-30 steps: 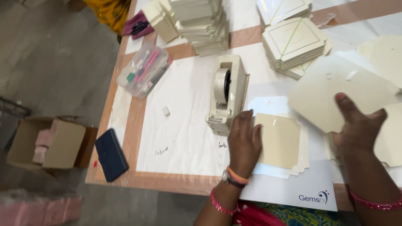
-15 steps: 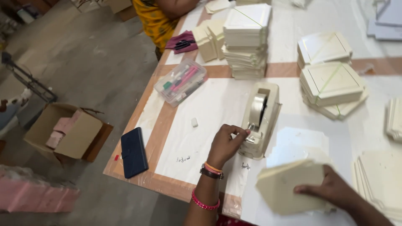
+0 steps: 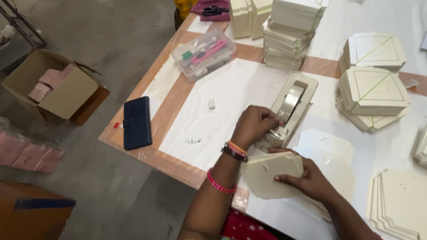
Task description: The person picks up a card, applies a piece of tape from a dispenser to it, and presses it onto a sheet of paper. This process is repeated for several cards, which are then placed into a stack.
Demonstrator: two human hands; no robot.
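My left hand [image 3: 255, 125] is pinched at the front end of a cream tape dispenser [image 3: 291, 106] on the paper-covered table [image 3: 178, 95], its fingers closed on the tape end there. My right hand [image 3: 309, 180] holds a cream many-sided card piece [image 3: 267, 175] by its right edge, just below the dispenser. The card hangs over the table's near edge. Under my right hand lies a low pile of similar cream sheets [image 3: 329, 153].
Tied stacks of cream cards [image 3: 373, 84] and taller stacks [image 3: 291, 31] stand at the back. A clear box of pens [image 3: 203, 53], a small eraser [image 3: 212, 104] and a dark blue case [image 3: 136, 122] lie left. An open carton [image 3: 51, 84] sits on the floor.
My left hand has closed on the dispenser's front. My right hand has brought the card piece left, up beside the dispenser. The view has shifted closer.
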